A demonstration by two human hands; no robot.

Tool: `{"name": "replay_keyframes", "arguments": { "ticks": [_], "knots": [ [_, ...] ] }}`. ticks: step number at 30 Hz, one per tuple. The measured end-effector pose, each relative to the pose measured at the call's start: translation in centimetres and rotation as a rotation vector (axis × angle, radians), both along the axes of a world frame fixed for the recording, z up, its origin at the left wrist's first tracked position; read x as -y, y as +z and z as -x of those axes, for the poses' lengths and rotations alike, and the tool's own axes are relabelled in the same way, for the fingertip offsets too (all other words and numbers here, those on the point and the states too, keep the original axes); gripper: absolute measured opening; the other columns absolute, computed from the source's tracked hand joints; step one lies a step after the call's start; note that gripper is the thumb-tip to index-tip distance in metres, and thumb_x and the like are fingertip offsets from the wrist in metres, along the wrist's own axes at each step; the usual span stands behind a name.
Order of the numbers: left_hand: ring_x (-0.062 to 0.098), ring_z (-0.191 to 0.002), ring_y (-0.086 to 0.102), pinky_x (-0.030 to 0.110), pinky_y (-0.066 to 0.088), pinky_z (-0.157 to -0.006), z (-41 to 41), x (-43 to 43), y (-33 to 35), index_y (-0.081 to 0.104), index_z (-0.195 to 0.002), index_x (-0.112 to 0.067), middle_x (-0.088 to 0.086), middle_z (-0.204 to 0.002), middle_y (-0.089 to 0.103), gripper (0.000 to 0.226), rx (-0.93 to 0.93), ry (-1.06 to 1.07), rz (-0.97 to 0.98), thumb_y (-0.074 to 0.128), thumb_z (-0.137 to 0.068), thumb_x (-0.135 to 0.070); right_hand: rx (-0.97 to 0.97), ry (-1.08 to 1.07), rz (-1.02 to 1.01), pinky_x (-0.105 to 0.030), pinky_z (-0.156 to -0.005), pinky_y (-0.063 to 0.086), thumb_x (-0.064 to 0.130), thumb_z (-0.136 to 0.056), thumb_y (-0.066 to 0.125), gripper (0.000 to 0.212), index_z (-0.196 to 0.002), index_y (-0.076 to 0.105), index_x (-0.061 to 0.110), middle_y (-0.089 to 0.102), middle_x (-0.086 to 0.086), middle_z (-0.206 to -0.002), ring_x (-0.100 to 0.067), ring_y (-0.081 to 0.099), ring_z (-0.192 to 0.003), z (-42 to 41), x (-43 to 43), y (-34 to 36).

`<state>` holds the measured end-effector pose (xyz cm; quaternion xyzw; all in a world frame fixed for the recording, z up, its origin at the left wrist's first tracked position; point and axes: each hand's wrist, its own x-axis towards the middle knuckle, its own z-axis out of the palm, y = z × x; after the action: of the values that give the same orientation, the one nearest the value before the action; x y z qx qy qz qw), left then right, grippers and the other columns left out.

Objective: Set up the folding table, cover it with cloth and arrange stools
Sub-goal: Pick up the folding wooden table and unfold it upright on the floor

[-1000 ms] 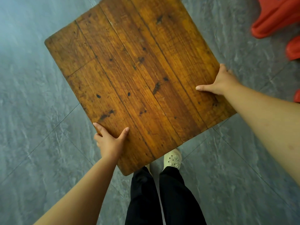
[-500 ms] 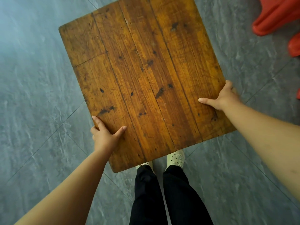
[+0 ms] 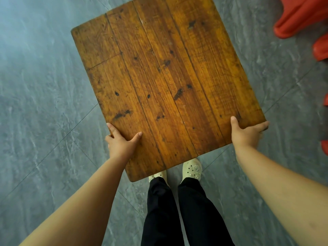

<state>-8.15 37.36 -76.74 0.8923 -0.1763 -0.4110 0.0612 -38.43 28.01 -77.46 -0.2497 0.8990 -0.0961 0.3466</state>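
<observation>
A worn brown wooden folding table top point(image 3: 165, 82), made of several planks with dark stains, fills the middle of the head view, seen from above. My left hand point(image 3: 121, 143) grips its near left edge, thumb on top. My right hand point(image 3: 247, 134) grips the near right corner, thumb on top and fingers wrapped around the edge. The table's legs are hidden beneath the top. No cloth is in sight.
Red plastic stools point(image 3: 301, 16) stand at the upper right, with more red pieces point(image 3: 321, 48) along the right edge. The floor is grey stone-look tile point(image 3: 44, 103). My feet in pale perforated shoes point(image 3: 192, 168) sit just under the table's near edge.
The table top has turned clockwise and shifted right. My right hand slid down its right edge to the near corner. My left hand kept its grip on the left edge.
</observation>
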Motion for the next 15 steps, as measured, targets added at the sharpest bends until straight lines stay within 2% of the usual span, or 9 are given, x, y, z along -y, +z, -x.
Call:
{"name": "replay_keyframes", "arguments": {
  "ticks": [4,10,13,15],
  "knots": [
    [0.038,-0.132,0.030,0.056,0.036,-0.104,2.2,-0.3,0.0,-0.025,-0.143,-0.032,0.012,-0.148,0.013,0.117,-0.008,0.019,-0.003,0.065,-0.074,-0.060,-0.033,0.055,0.010,-0.047,-0.095,0.042,0.049,-0.086,0.058,0.102,-0.149,-0.015,0.016,0.018,-0.025,-0.150,-0.043,0.048,-0.121,0.9,1.8,0.5],
    [0.039,-0.128,0.034,0.053,0.038,-0.102,7.4,-0.5,0.1,-0.025,-0.143,-0.031,0.014,-0.145,0.014,0.115,-0.052,0.128,0.016,0.067,-0.077,-0.052,-0.022,0.171,-0.016,-0.045,-0.105,0.034,0.047,-0.085,0.060,0.102,-0.149,-0.014,0.018,0.015,-0.022,-0.154,-0.039,0.038,-0.132,4.7,5.7,0.9],
    [0.039,-0.125,0.037,0.049,0.038,-0.099,11.6,-1.0,0.0,-0.025,-0.144,-0.027,0.017,-0.144,0.014,0.113,-0.085,0.169,0.007,0.066,-0.080,-0.049,0.044,0.282,0.011,-0.039,-0.111,0.025,0.044,-0.083,0.065,0.105,-0.150,-0.011,0.016,0.018,-0.015,-0.156,-0.033,0.029,-0.139,7.8,8.7,1.2],
    [0.039,-0.124,0.039,0.048,0.039,-0.099,14.0,-1.2,-0.3,-0.027,-0.144,-0.024,0.018,-0.143,0.013,0.113,-0.093,0.193,-0.009,0.064,-0.081,-0.050,0.103,0.298,0.051,-0.037,-0.114,0.025,0.040,-0.082,0.067,0.104,-0.150,-0.007,0.016,0.021,-0.009,-0.156,-0.027,0.028,-0.140,9.3,9.6,1.8]
  ]
}}
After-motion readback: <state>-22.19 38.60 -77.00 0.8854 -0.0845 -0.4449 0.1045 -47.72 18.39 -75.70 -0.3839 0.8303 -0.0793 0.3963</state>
